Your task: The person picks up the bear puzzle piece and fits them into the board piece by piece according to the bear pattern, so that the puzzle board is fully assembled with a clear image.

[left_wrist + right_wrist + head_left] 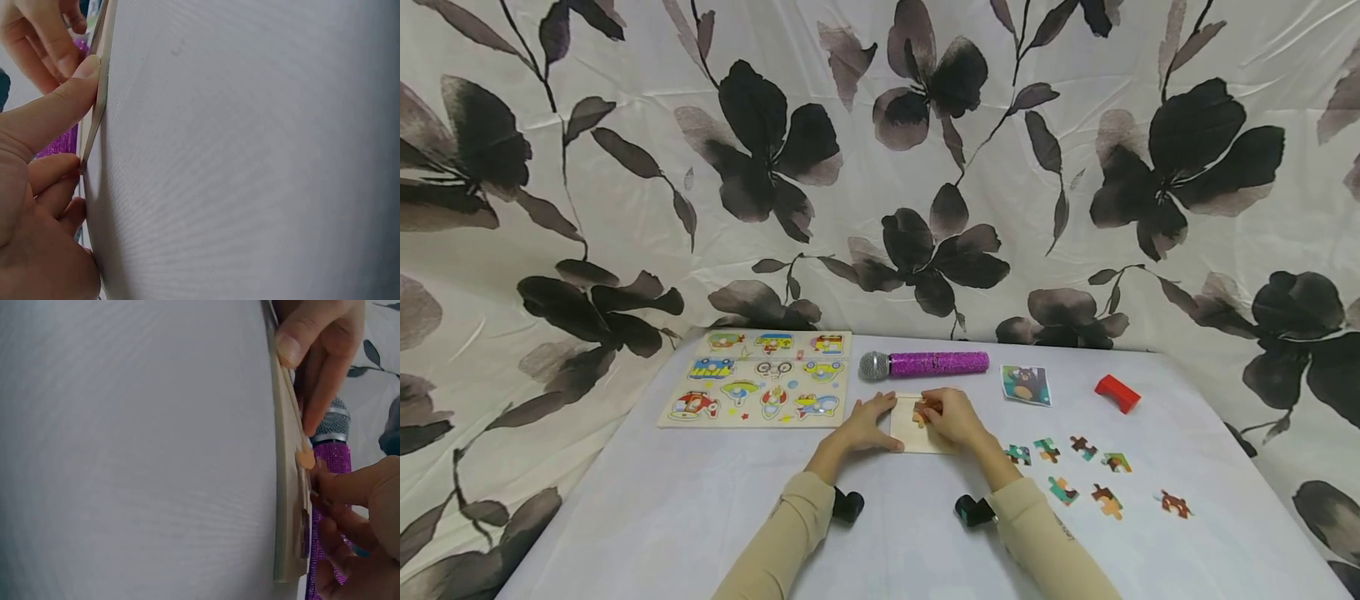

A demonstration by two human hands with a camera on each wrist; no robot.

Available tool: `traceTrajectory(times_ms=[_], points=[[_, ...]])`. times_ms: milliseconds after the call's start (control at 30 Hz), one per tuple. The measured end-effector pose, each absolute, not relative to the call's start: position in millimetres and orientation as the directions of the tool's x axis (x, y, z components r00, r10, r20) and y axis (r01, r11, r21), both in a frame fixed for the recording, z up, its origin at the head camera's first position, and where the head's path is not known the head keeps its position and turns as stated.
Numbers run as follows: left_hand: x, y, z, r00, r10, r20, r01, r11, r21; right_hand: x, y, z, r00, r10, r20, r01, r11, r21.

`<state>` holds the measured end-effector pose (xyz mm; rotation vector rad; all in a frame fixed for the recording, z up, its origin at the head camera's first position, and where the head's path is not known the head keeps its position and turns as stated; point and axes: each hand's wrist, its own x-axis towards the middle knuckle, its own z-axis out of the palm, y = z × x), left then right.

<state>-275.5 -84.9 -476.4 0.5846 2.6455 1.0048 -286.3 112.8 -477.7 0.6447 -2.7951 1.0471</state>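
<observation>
A pale wooden puzzle tray (912, 441) with a raised rim lies in front of me. My left hand (867, 423) holds its left side, thumb at the near edge and fingertips toward the far left corner. An orange-brown jigsaw piece (918, 414) is pinched between the thumb and fingers of my right hand (953, 415), over the tray. In the right wrist view, the piece's orange knob (305, 458) shows close above the rim, and a dark purplish patch (305, 534) appears farther along the tray. The right hand covers the tray's right part in the head view.
Several loose jigsaw pieces (1063, 490) lie at the right. Behind the tray is a glittery purple microphone (938, 364). A bear picture card (1026, 386) and a red block (1117, 393) lie farther right, a vehicle puzzle board (760, 379) at the left.
</observation>
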Motion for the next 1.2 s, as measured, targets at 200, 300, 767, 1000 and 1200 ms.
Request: traceTrajectory(times_ms=[200,300,767,1000,1200], points=[[-274.8,-85.6,-475.8,-0.886,0.455,-0.086,0.278,0.671,0.688,-284.3,113.5,-479.8,-0.903,-0.37,0.217,-0.429,0.761,-0.486],[-275.2,-86.1,-476.3,-0.886,0.457,-0.076,0.287,0.67,0.685,-283.9,114.9,-480.7,-0.89,-0.401,0.218,-0.455,0.743,-0.49],[-275.4,-85.2,-475.3,-0.884,0.459,-0.086,0.282,0.671,0.686,-285.2,123.0,-484.9,-0.879,-0.425,0.216,-0.471,0.699,-0.539],[-275.1,-85.6,-474.9,-0.884,0.458,-0.09,0.276,0.668,0.691,-288.5,125.2,-485.2,-0.898,-0.397,0.19,-0.431,0.705,-0.563],[-275.1,-84.7,-475.4,-0.884,0.459,-0.093,0.277,0.673,0.686,-290.0,127.1,-487.4,-0.894,-0.408,0.184,-0.436,0.699,-0.566]])
